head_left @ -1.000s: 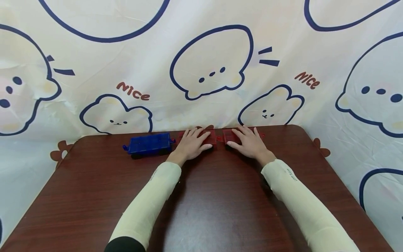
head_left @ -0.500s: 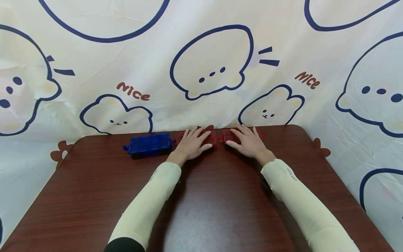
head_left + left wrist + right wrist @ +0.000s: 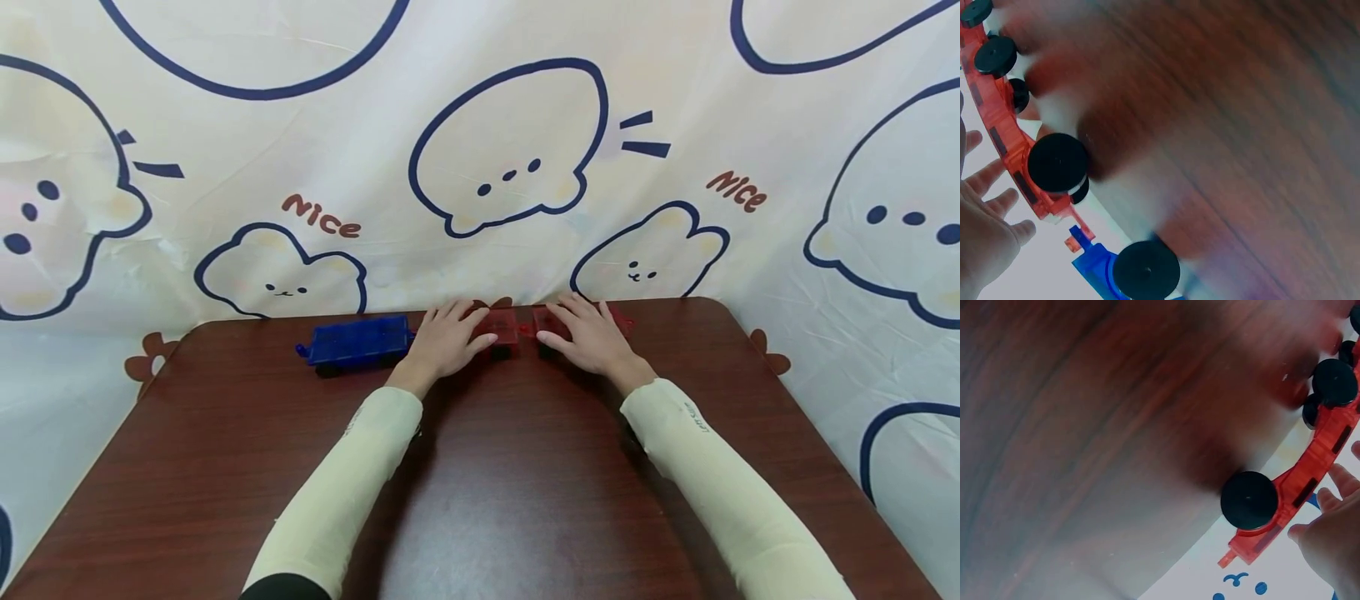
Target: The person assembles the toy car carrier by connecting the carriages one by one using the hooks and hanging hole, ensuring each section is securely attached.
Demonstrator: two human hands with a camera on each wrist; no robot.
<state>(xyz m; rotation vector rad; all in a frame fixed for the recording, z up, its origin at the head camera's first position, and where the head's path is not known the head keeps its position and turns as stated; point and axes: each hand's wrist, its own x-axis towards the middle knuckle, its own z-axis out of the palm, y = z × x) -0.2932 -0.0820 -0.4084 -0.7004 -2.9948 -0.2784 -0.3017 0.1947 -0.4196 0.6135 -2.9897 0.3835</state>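
Near the table's far edge, a blue toy train wagon and two see-through red wagons stand in a row on black wheels. My left hand is over the left red wagon, hiding its left half, with its fingers spread. Over the right red wagon lies my right hand, fingers also spread. In the left wrist view the red wagon's coupling meets the blue wagon's hook. The right wrist view has my right hand's fingers beside the red wagon; contact is hard to tell.
The brown wooden table has rounded far corners. Right behind the wagons hangs a pale cloth printed with cartoon outlines. It also runs along both sides of the table.
My left hand has shifted slightly left, uncovering more of the left red wagon and covering the gap by the blue one. The right hand has barely moved. The view has shifted slightly.
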